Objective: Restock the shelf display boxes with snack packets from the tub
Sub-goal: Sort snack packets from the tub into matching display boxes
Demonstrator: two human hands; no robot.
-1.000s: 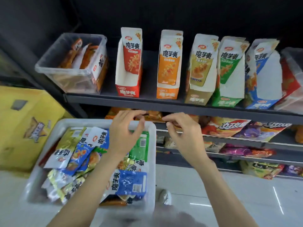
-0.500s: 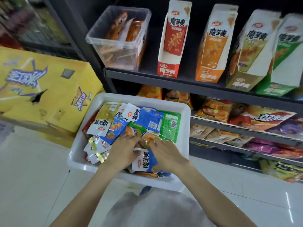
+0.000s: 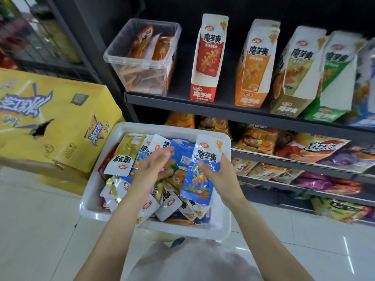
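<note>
Blue foil in my right hand: I pinch one blue packet, thumb on its front, lifted just above the white tub. My left hand hovers over the heap, fingers loosely spread, holding nothing. Most of the job seems left, since the tub is heaped with mixed packets and the red display box looks nearly bare. The blue display box sits far right, half out of view. Between tub rim and shelf edge there is open room to lift upward; the yellow carton crowds the left.
</note>
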